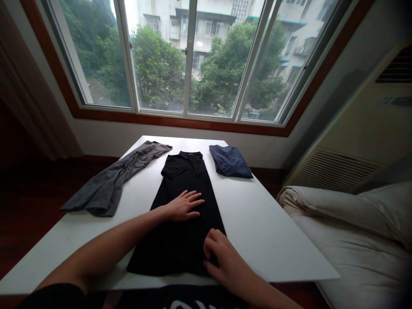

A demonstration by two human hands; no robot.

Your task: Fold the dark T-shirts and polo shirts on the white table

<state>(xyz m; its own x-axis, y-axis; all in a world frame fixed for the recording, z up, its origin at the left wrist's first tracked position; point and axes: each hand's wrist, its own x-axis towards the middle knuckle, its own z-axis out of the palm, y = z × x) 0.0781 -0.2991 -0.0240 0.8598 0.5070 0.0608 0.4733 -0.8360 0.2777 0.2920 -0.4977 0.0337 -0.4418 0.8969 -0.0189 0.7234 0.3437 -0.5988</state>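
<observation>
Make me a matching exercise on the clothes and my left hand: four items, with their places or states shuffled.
1. Grey trousers
2. Black collared shirt
3. Folded navy garment
4. Left hand

A. Near the far right corner of the table
B. Spread out, palm down
C. Along the table's left side
D. Between the other two garments

Pairs: 1-C, 2-D, 3-A, 4-B
</observation>
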